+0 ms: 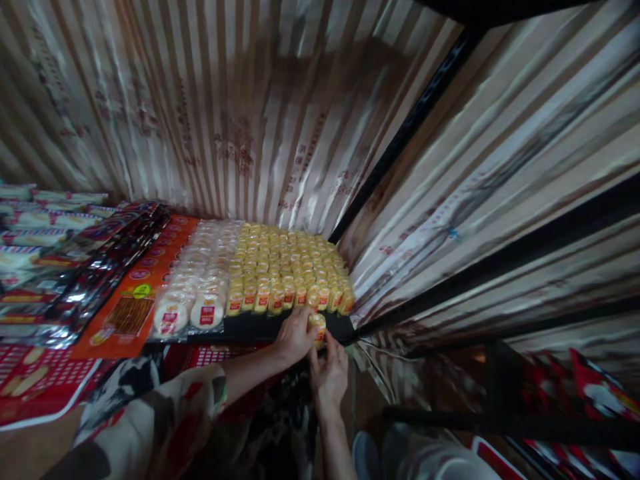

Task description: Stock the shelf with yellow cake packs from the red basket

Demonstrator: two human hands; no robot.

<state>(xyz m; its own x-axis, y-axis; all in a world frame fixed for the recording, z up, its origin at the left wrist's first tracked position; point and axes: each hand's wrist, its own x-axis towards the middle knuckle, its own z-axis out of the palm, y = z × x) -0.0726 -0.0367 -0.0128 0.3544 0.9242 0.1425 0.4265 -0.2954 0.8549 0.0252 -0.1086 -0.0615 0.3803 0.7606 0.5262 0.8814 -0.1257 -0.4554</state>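
Observation:
Between my two hands is a small yellow wrapped snack (318, 325) with a red label, just in front of the shelf edge. My left hand (296, 335) has its fingers closed on the upper left side of it. From below and to the right, my right hand (331, 371) pinches its lower end; part of the wrapper is hidden by the fingers. Right behind them stand tight rows of matching yellow wrapped snacks (285, 267), several with red labels facing me.
Left of the rows lie clear packs of round white crackers (207, 310), an orange snack bag (127, 307) and dark shiny packs (103, 267). A red basket (75, 380) sits at lower left. Black metal bars (410, 120) and printed sheeting (240, 120) enclose the shelf.

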